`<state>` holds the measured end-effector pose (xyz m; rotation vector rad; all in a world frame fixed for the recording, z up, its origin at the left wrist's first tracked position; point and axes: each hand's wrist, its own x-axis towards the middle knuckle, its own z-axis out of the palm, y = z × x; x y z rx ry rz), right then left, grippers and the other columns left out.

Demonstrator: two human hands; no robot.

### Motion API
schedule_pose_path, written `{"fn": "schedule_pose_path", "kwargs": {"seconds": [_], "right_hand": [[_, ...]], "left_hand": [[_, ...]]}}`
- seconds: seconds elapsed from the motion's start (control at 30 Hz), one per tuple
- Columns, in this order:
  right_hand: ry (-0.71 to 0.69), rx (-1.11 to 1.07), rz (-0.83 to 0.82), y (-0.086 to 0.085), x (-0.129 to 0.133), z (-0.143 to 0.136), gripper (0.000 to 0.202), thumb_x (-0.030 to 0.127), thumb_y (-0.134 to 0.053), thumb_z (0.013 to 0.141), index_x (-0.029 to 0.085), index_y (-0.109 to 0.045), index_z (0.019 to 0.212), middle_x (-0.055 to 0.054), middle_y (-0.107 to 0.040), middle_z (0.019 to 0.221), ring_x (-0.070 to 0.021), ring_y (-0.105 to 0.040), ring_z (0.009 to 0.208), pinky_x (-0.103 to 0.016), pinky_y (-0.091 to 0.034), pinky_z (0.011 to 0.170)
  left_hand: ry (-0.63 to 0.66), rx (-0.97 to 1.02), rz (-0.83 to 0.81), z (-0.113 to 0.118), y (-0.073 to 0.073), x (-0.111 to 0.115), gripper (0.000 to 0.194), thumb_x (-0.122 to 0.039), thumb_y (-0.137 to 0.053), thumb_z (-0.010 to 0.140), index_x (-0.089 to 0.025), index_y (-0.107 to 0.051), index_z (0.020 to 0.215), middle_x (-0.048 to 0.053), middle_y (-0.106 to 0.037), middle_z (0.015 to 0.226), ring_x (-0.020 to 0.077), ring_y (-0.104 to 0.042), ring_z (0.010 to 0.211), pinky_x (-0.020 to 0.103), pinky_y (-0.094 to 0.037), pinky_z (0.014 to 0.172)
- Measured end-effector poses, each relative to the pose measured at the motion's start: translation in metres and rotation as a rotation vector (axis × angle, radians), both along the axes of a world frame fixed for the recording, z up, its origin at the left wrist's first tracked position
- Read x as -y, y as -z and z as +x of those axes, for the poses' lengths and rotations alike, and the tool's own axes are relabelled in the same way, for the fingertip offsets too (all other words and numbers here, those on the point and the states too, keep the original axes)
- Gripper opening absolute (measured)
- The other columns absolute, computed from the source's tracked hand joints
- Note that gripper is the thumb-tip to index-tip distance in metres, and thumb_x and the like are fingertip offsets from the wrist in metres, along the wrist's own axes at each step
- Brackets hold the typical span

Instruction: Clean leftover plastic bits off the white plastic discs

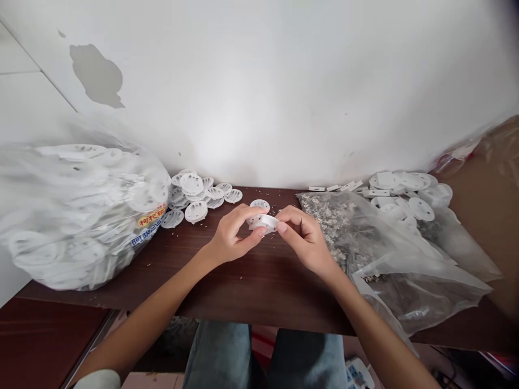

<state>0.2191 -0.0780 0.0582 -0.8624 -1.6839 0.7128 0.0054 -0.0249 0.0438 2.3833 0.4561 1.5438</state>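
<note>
Above the middle of the table, a white round plastic disc [263,221] with small holes is tilted nearly edge-on. My left hand [235,235] grips it between thumb and fingers from the left. At its right rim, my right hand [304,237] is closed in a pinch on the edge; whether a small part is also between those fingertips is hidden. Just behind the hands, another white disc [259,205] lies on the table. Right of my right hand sits a clear plastic bag [336,216] full of small metal pieces.
On the left stands a big clear bag [89,216] stuffed with white discs. Beside it is a loose pile of discs [192,185]. More white discs [421,208] lie at the back right, near a cardboard box [494,216]. The brown table [243,292] meets a white wall [259,108].
</note>
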Motion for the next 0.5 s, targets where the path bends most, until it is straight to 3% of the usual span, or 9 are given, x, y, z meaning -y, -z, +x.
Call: {"fn": "schedule_pose_path", "kwargs": {"seconds": [0.07,0.17,0.23,0.33,0.4,0.5], "right_hand": [[-0.026,-0.03,-0.075,0.003,-0.001,-0.002,0.028,0.046,-0.063,0.105,0.022,-0.072,0.093,-0.002,-0.063,0.086,-0.0157,-0.054,0.074,-0.03,-0.044,0.068],[-0.053,-0.089,-0.161,0.013,-0.003,-0.011,0.03,0.05,-0.064,0.104,0.022,-0.072,0.097,-0.002,-0.066,0.089,-0.0159,-0.056,0.076,-0.029,-0.046,0.069],[-0.051,-0.149,-0.218,0.022,-0.005,-0.018,0.032,0.052,-0.062,0.105,0.022,-0.071,0.098,-0.002,-0.066,0.087,-0.0161,-0.057,0.075,-0.03,-0.047,0.068],[0.013,-0.174,-0.253,0.037,-0.011,-0.024,0.035,0.056,-0.058,0.106,0.022,-0.068,0.1,-0.001,-0.063,0.083,-0.0167,-0.057,0.073,-0.03,-0.048,0.068],[0.089,-0.103,-0.227,0.046,-0.017,-0.021,0.033,0.054,-0.056,0.106,0.023,-0.065,0.106,-0.001,-0.064,0.087,-0.0176,-0.058,0.076,-0.031,-0.049,0.071],[0.186,0.051,-0.187,0.055,-0.027,-0.007,0.029,0.05,-0.047,0.109,0.023,-0.055,0.119,0.001,-0.059,0.085,-0.017,-0.055,0.071,-0.03,-0.046,0.067]], "left_hand": [[0.02,0.031,-0.114,0.001,0.001,0.002,0.037,-0.024,-0.072,0.098,-0.023,-0.066,0.134,0.006,-0.073,0.108,0.015,-0.065,0.084,0.029,-0.056,0.074],[0.064,0.181,-0.413,0.008,0.009,0.006,0.044,-0.031,-0.074,0.097,-0.024,-0.062,0.139,0.009,-0.072,0.119,0.0164,-0.07,0.093,0.027,-0.058,0.074],[0.114,0.316,-0.616,0.015,0.016,0.007,0.05,-0.037,-0.075,0.097,-0.025,-0.058,0.143,0.009,-0.073,0.119,0.0181,-0.072,0.1,0.028,-0.06,0.08],[0.215,0.392,-0.879,0.022,0.025,0.004,0.042,-0.041,-0.075,0.097,-0.021,-0.063,0.132,0.012,-0.074,0.125,0.0228,-0.072,0.113,0.033,-0.06,0.091],[0.239,0.409,-1.033,0.022,0.027,-0.002,0.038,-0.042,-0.076,0.096,-0.019,-0.065,0.124,0.014,-0.074,0.128,0.0246,-0.074,0.113,0.032,-0.061,0.087],[0.252,0.404,-1.234,0.014,0.026,-0.015,0.039,-0.043,-0.08,0.093,-0.018,-0.065,0.121,0.014,-0.076,0.125,0.0229,-0.079,0.099,0.024,-0.057,0.069]]}}
